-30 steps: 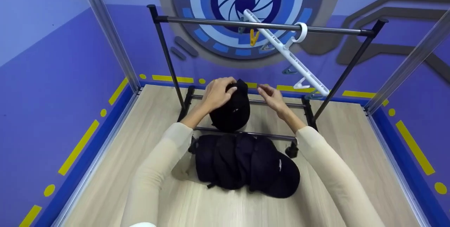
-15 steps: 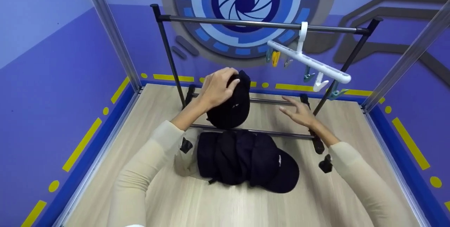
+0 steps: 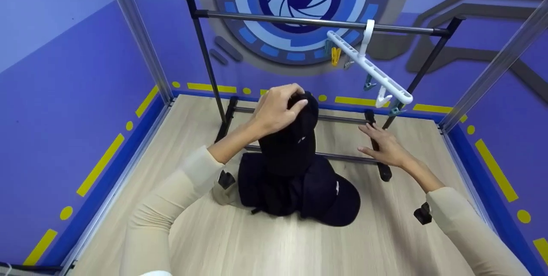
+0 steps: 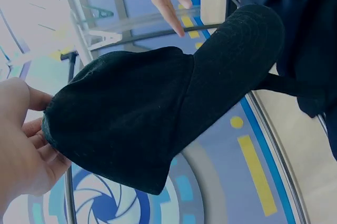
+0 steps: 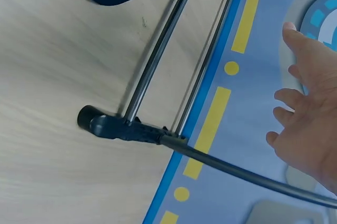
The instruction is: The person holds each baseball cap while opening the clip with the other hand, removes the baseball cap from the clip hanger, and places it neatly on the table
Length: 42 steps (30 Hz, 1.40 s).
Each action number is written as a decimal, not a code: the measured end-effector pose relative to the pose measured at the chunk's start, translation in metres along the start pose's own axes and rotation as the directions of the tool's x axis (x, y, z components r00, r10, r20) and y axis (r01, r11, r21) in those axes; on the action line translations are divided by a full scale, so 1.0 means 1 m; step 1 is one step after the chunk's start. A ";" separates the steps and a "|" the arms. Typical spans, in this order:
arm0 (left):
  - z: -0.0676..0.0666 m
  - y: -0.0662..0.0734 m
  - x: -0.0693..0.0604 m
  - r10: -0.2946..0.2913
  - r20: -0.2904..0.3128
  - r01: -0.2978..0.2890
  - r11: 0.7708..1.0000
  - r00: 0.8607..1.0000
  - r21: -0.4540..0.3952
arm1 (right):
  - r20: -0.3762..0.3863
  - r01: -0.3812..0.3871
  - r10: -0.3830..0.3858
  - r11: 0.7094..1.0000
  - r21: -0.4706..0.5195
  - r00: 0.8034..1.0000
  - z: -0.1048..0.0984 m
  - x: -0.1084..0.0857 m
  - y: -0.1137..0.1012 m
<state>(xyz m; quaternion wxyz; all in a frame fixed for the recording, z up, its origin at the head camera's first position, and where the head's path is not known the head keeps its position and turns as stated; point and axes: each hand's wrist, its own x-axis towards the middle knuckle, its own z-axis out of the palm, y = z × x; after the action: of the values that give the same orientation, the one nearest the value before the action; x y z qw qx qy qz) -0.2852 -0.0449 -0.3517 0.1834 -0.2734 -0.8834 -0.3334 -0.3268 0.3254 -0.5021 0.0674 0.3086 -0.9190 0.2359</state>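
Observation:
My left hand (image 3: 278, 111) pinches the crown of a black baseball cap (image 3: 287, 152), which hangs brim down. In the left wrist view the same cap (image 4: 121, 113) shows side-on, its crown end between thumb and fingers. From the head it overlaps a row of nested dark caps (image 3: 336, 197) lying on the floor; whether they touch I cannot tell. A beige cap (image 3: 224, 192) sits at that row's left end. Off to the right, my right hand (image 3: 387, 145) holds nothing, its fingers spread near the rack's right foot, as the right wrist view of that hand (image 5: 310, 97) confirms.
A dark metal garment rack (image 3: 274, 18) stands against the back wall. From its top bar hangs a white clip hanger (image 3: 383, 77) with yellow, white and teal clips. Low bars (image 3: 346, 157) cross near the wooden floor (image 3: 239, 246).
The cap in my left hand has moved toward me and slightly right, over the row of caps. My right hand has drawn away rightward. The hanger has swung round on the bar.

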 end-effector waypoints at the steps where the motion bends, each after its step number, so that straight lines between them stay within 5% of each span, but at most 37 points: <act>1: 0.001 0.003 0.001 -0.006 0.004 0.006 1.000 1.000 -0.022 | 0.011 -0.010 0.010 1.000 0.009 1.000 -0.001 -0.003 0.000; 10: 0.027 0.028 0.002 -0.021 0.080 0.037 0.980 0.997 -0.196 | 0.112 -0.142 0.133 0.987 0.080 0.985 -0.018 -0.030 0.007; 16: 0.046 0.048 -0.002 -0.029 0.166 0.083 0.941 0.986 -0.328 | 0.120 -0.170 0.158 0.981 0.098 0.980 -0.022 -0.047 0.012; 22: 0.086 0.067 -0.008 -0.069 0.319 0.200 0.896 0.945 -0.397 | 0.115 -0.201 0.189 0.974 0.102 0.975 -0.027 -0.059 0.017; 30: 0.144 0.064 -0.027 -0.262 0.455 0.478 0.745 0.851 -0.465 | 0.130 -0.224 0.203 0.958 0.179 0.970 -0.029 -0.071 0.019; 33: 0.159 0.056 -0.034 -0.303 0.465 0.529 0.685 0.832 -0.501 | 0.135 -0.240 0.219 0.955 0.173 0.966 -0.029 -0.076 0.021; 38: 0.179 0.040 -0.041 -0.358 0.448 0.570 0.597 0.819 -0.565 | 0.143 -0.257 0.235 0.953 0.161 0.961 -0.027 -0.083 0.023; 42: 0.188 0.028 -0.045 -0.432 0.438 0.615 0.577 0.788 -0.537 | 0.150 -0.261 0.238 0.954 0.151 0.960 -0.024 -0.086 0.023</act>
<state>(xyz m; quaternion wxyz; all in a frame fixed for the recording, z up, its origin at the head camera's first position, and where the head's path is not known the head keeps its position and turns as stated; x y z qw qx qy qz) -0.2593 0.0859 -0.4943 -0.1493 -0.0845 -0.7646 -0.6212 -0.2722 0.3994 -0.5134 -0.0494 0.2092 -0.9297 0.2991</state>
